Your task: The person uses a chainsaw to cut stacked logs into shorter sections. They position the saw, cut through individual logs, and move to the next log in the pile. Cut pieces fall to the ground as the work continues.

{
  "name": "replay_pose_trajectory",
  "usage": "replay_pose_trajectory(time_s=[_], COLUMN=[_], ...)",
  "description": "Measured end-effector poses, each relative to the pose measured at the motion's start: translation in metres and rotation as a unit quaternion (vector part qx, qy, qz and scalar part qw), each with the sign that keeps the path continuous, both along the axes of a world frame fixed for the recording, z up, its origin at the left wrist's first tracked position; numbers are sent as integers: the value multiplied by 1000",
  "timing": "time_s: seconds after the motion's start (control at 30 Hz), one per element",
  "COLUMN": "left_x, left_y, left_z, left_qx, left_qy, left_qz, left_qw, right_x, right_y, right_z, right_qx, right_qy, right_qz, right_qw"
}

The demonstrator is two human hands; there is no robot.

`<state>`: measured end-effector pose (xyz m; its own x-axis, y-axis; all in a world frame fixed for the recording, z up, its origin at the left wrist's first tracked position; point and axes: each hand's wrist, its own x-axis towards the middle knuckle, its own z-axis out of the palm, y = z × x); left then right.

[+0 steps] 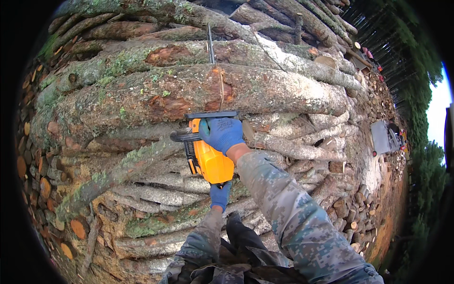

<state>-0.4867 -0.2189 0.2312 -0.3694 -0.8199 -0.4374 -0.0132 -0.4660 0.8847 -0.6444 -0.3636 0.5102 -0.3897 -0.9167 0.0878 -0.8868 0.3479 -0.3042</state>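
Note:
An orange chainsaw (215, 164) with black handles is in front of me, pointing away. My right hand (222, 135), in a blue glove, is closed at the front handle, just behind the black hand guard (211, 114). Lower down, my left hand (220, 195), also gloved in blue, wraps the rear handle, which it mostly hides. The guide bar (210, 45) shows beyond a thick, lichen-spotted log (127, 97) lying crosswise. A narrow cut (221, 87) runs across that log in line with the saw, and the bar's middle stretch is hidden there.
Stacked logs surround me, with a slanting mossy log (118, 173) at the left. Cut log ends (78, 228) face out along the left edge. Short cut pieces (352, 226) lie to the right, beyond which stands a grey cart (379, 137) near trees (411, 90).

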Motion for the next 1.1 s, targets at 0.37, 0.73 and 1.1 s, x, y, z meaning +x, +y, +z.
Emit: replay_pose_trajectory(time_s=[0.37, 0.73, 1.1], left_x=[-1, 22, 67], left_y=[0, 32, 102], left_z=[-8, 30, 79], left_qx=[-86, 11, 117], left_qy=[26, -23, 12], left_qz=[-11, -31, -51], left_qw=[996, 999, 992], right_x=[-5, 0, 32], right_y=[18, 18, 71], right_z=[-23, 12, 30], right_qx=[-67, 21, 27], right_qy=[-24, -16, -25], right_qz=[15, -8, -6], right_qw=[997, 1000, 999])
